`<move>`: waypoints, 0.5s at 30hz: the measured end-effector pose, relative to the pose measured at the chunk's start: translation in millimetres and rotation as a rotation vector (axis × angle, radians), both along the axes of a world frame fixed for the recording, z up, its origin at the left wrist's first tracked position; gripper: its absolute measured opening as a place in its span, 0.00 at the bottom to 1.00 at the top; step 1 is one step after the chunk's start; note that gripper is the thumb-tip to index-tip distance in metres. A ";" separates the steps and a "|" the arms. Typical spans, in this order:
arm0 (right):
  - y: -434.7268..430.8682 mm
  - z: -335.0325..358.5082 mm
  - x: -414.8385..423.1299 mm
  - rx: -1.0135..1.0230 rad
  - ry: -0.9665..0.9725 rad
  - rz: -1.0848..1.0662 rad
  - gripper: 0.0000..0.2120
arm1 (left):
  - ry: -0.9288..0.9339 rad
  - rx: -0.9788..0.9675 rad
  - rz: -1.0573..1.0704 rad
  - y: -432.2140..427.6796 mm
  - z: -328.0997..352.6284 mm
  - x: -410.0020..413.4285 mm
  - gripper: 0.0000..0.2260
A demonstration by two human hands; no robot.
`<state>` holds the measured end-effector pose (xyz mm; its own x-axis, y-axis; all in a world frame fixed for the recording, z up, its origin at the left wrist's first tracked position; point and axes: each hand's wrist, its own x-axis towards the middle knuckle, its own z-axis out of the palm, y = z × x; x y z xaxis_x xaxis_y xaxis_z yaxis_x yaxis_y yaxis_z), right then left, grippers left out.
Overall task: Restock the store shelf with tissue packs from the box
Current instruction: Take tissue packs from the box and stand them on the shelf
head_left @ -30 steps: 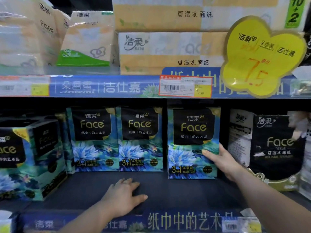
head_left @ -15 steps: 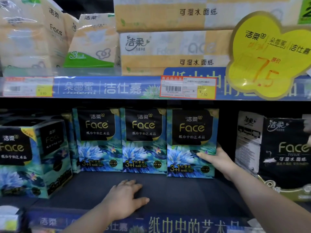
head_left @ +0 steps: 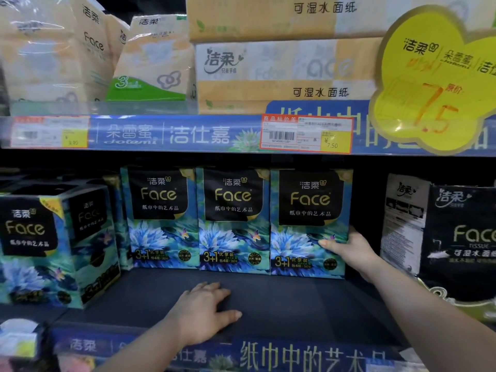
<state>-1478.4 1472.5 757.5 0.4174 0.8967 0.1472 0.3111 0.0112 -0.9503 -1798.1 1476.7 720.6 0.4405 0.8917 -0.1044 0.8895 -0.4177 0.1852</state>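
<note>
Head view: right hand (head_left: 349, 251) grips blue floral plastic-wrapped tissue pack (head_left: 308, 210), rightmost of the upright row at dark shelf (head_left: 295, 304) rear; left hand (head_left: 204, 312) rests flat, holding nothing; a sideways shove could topple the neighbouring pack (head_left: 233, 218).

**Two stocked shelves, dark below and blue-edged above**

A dark, flat lower shelf board (head_left: 295, 299) is fronted by a blue printed edge strip (head_left: 295, 355). Three upright tissue packs in blue floral plastic wrap are stood in a row at its back, side against side: the left pack (head_left: 158, 218), the middle pack (head_left: 233, 221) and the right pack (head_left: 306, 224). A larger blocky pack in the same blue floral wrap (head_left: 48, 245) is set at the left, nearer the front. A black-wrapped tissue pack (head_left: 461, 237) is set at the right, apart from the row. A left hand (head_left: 204, 310) is laid palm down on the bare board. On the upper shelf (head_left: 174, 132), pale orange-and-white tissue packs (head_left: 281, 65) are stacked, with a green-and-white pack (head_left: 153, 63) just beside them.
</note>
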 end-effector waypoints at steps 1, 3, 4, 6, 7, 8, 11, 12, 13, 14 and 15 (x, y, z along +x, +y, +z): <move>-0.6 -0.1 0.8 -0.007 0.018 0.019 0.14 | -0.003 -0.002 0.000 -0.1 0.1 -0.2 0.31; -1.6 -1.4 1.9 -0.019 0.034 0.039 0.16 | 0.005 -0.005 -0.001 -0.5 0.5 -0.3 0.31; -1.3 -1.9 2.2 -0.024 0.024 0.033 0.17 | 0.012 -0.004 -0.001 -0.5 0.6 -0.4 0.31; -1.6 -0.8 0.5 -0.037 -0.007 0.005 0.18 | 0.016 -0.008 -0.001 -0.8 1.1 -0.2 0.31; -1.3 0.0 -0.6 -0.042 -0.017 -0.014 0.19 | 0.015 -0.008 -0.001 -1.2 1.5 0.0 0.31; -1.6 1.1 -1.5 -0.052 -0.032 -0.029 0.19 | 0.015 -0.007 0.000 -1.5 1.4 0.2 0.31; -3.2 3.0 -4.8 -0.057 -0.091 -0.081 0.21 | 0.016 0.003 0.001 -2.5 1.8 0.5 0.31; -3.3 2.6 -5.8 -0.062 -0.119 -0.104 0.23 | 0.014 0.005 0.002 -2.6 1.9 0.5 0.31; -3.9 2.5 -7.4 -0.064 -0.143 -0.126 0.24 | 0.011 0.006 0.003 -3.0 2.2 0.6 0.31; -6.2 3.4 -9.6 -0.083 -0.170 -0.148 0.26 | 0.008 0.005 0.004 -3.5 2.6 0.7 0.31; -8.2 3.9 -11.8 -0.090 -0.205 -0.168 0.28 | 0.003 0.005 0.004 -4.0 3.1 0.9 0.30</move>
<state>-1490.3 1464.3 761.4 0.5310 0.8308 0.1667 0.4877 -0.1388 -0.8619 -1797.2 1472.7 723.6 0.4363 0.8941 -0.1008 0.8918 -0.4148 0.1807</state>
